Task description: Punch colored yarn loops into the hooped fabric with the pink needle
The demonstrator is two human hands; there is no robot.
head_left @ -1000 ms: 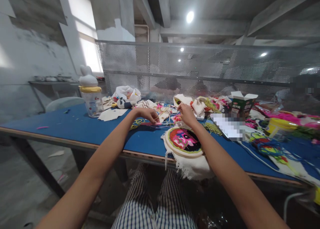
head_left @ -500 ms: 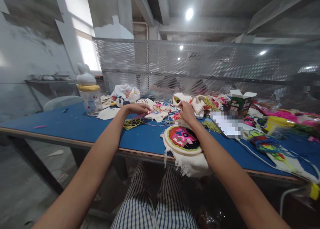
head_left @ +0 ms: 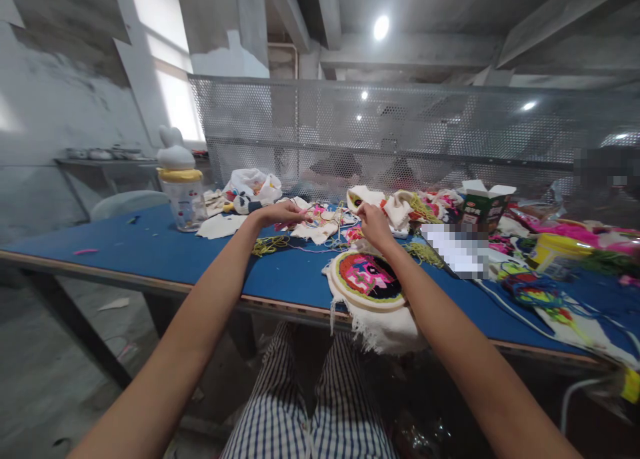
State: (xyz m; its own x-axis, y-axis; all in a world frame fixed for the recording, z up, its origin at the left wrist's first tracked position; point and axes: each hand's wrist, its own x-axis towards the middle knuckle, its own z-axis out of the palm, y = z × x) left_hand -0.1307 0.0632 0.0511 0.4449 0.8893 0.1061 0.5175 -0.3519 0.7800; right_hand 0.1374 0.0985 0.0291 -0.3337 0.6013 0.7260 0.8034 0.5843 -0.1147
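My left hand is above the far part of the table, its fingers closed near a small pink thing too blurred to name. To its right, my right hand has thumb and fingers pinched together; what lies between them is too small to see. Scraps of white cloth and tangled threads lie between and behind the hands. Under my right forearm, an embroidery hoop rests at the table's front edge. It holds white fabric with a pink, black and orange stitched picture, and the frayed fabric hangs over the edge.
A clear bottle with a white and yellow lid stands at the left. At the right are a phone-like slab, a green box, a yellow tub and yarn heaps. A perforated metal screen runs behind the blue table.
My left hand has shifted slightly up and to the right, and the pink thing by its fingers looks different. My right hand stays almost in place. The view has moved slightly.
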